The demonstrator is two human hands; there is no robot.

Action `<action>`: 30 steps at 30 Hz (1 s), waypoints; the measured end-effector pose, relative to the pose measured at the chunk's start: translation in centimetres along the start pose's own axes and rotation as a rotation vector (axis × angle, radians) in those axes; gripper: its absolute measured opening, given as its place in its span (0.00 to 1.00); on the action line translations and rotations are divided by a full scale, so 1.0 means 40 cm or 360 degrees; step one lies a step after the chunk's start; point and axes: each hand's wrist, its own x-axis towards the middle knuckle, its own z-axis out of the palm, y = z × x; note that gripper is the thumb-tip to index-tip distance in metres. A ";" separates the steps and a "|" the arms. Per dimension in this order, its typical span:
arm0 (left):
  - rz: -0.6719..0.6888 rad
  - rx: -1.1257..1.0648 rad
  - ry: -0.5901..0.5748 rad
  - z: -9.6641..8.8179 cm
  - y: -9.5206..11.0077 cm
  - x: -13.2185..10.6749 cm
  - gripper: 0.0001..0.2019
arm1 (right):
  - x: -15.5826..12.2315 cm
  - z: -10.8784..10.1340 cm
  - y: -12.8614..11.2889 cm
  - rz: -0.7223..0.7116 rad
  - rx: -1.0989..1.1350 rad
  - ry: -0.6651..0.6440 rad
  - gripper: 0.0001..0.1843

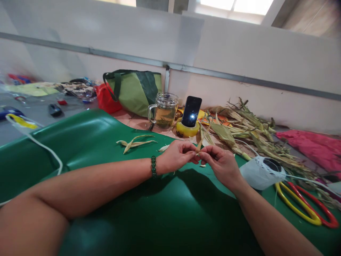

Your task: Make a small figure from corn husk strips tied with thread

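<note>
Green plastic sheet spreads across the near side; I see the left hand and right hand pinching one dry husk strip. Farther right lie dried corn husks.

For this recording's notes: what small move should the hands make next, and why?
Probably a slight fold or twist of the tan strip by the right hand, with the left hand steadying it: both seem to pinch near its lower end, while its upper part sticks up free.
</note>
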 end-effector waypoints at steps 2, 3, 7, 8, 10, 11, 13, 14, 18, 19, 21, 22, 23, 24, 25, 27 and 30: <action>0.0049 0.0129 -0.0003 -0.002 0.001 -0.003 0.09 | 0.000 0.001 -0.003 0.0028 0.0028 -0.0002 0.20; 0.0062 0.0185 -0.0006 -0.003 0.001 -0.004 0.09 | 0.000 0.002 -0.004 0.0039 0.0036 -0.0004 0.20; 0.0020 0.0228 0.0014 -0.005 0.000 -0.002 0.10 | -0.001 0.004 -0.004 0.0039 0.0014 0.0001 0.21; -0.0006 0.0188 0.0018 -0.006 0.000 0.000 0.11 | -0.002 0.003 -0.004 0.0020 0.0004 0.0023 0.20; -0.0061 0.0066 0.0013 -0.006 -0.002 0.003 0.12 | -0.005 0.003 -0.004 -0.0046 -0.0014 0.0087 0.18; -0.0085 0.0001 0.0008 -0.007 -0.003 0.005 0.13 | -0.006 0.002 -0.004 -0.0091 -0.0032 0.0115 0.16; -0.0124 -0.0103 -0.0003 -0.008 -0.003 0.007 0.14 | -0.008 0.001 -0.005 -0.0190 -0.0117 0.0154 0.14; -0.0134 -0.0127 -0.0002 -0.009 -0.004 0.008 0.14 | -0.009 0.001 -0.006 -0.0236 -0.0178 0.0165 0.13; -0.0116 -0.0027 0.0053 -0.010 -0.005 0.009 0.09 | -0.009 -0.001 -0.004 -0.0361 -0.0380 0.0207 0.11; -0.0097 0.0018 0.0090 -0.009 -0.005 0.009 0.07 | -0.008 -0.001 -0.003 -0.0371 -0.0399 0.0201 0.11; -0.0061 0.0074 0.0160 -0.007 -0.006 0.010 0.04 | -0.007 -0.001 -0.002 -0.0352 -0.0397 0.0166 0.12; -0.0045 0.0079 0.0184 -0.005 -0.007 0.010 0.03 | -0.007 -0.001 -0.002 -0.0322 -0.0371 0.0141 0.12; -0.0034 0.0071 0.0196 -0.004 -0.007 0.010 0.03 | -0.007 0.000 -0.002 -0.0285 -0.0327 0.0115 0.13; -0.0024 0.0052 0.0201 -0.002 -0.006 0.010 0.03 | -0.007 0.002 -0.002 -0.0241 -0.0268 0.0093 0.14; -0.0019 0.0027 0.0200 -0.001 -0.006 0.010 0.03 | -0.006 0.003 -0.003 -0.0196 -0.0199 0.0076 0.14; -0.0013 -0.0026 0.0189 0.000 -0.005 0.010 0.04 | -0.006 0.005 -0.003 -0.0101 -0.0071 0.0056 0.16; -0.0017 -0.0106 0.0132 -0.001 -0.005 0.010 0.06 | -0.005 0.006 -0.001 0.0013 0.0030 0.0068 0.17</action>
